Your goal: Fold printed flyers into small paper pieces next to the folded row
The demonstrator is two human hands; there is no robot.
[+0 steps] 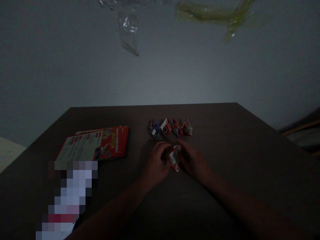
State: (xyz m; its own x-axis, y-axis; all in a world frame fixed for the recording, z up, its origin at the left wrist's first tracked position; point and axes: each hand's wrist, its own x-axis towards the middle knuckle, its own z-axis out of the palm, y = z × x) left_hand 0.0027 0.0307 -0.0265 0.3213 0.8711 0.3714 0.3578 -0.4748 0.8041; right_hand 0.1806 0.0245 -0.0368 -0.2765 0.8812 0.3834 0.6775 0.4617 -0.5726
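A small folded paper piece (175,159), white and red with print on it, stands between my two hands in the middle of the table. My left hand (158,161) curls its fingers and thumb round the paper's left side. From the right, my right hand (195,161) holds the other edge, its fingertips near the top; part of the paper is hidden by the fingers. Just beyond the hands, several similar pointed folded papers (165,127) stand in a row, in blue, red and white.
Red and white printed leaflets (120,141) lie stacked on the dark table (240,140) at left. A pixelated pale object (72,200) is nearer me. Behind the table rises a grey wall (175,73) with yellowish tape (212,15) and a clear plastic pouch (128,31).
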